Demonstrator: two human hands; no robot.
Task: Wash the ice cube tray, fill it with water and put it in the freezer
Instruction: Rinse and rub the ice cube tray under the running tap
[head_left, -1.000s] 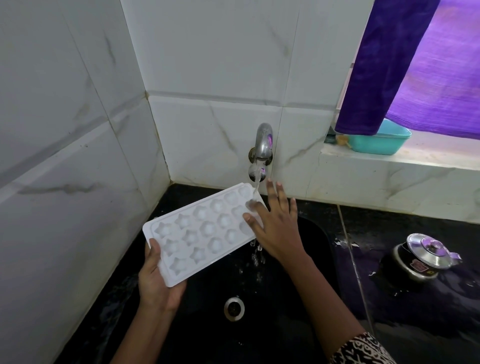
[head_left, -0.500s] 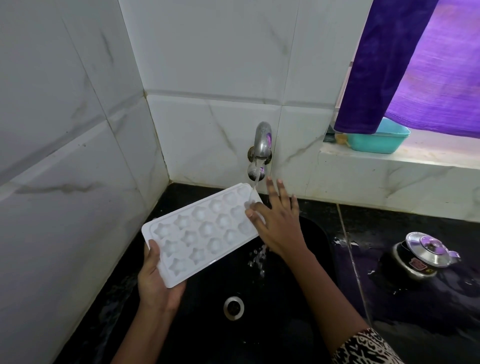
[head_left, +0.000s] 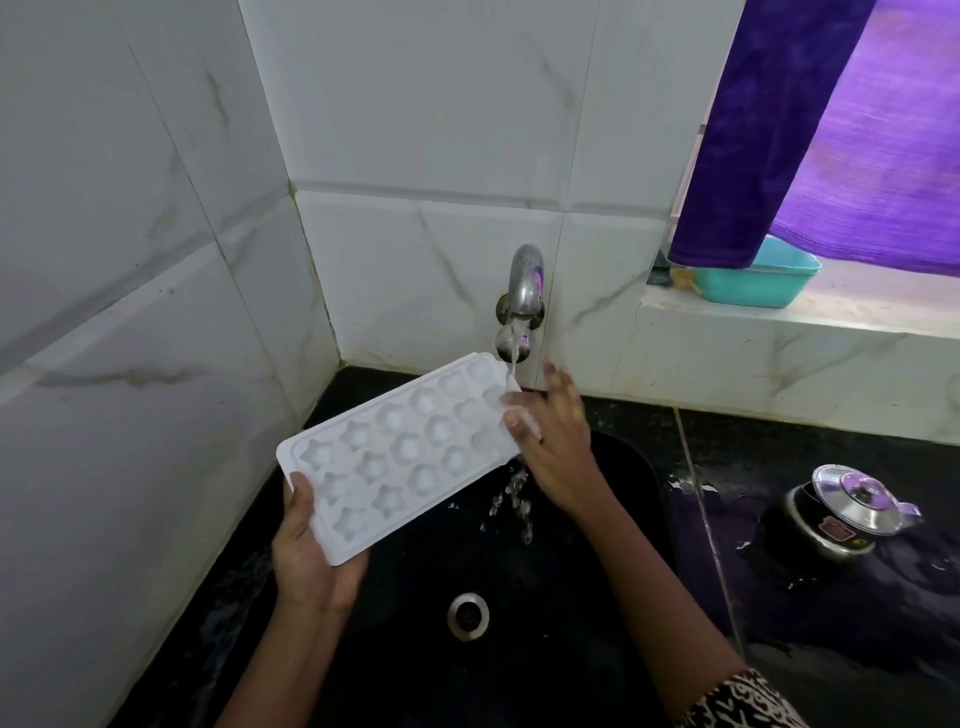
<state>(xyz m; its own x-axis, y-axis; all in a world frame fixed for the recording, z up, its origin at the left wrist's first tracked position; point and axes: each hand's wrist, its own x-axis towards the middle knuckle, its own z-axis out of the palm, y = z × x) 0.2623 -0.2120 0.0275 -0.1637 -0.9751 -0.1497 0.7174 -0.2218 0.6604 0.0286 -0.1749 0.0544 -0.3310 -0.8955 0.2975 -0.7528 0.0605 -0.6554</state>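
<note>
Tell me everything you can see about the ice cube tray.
The ice cube tray is white, plastic-looking, rectangular, with three rows of star-shaped and round cups. It's held over the black sink, its far end under the running tap, water dripping off. The left hand grips its near corner; the right hand touches the far end with its thumb.

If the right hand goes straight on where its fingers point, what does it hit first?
Probably the tiled wall just right of the tap. The right hand points away past the end of the tray. Depth is unclear.
</note>
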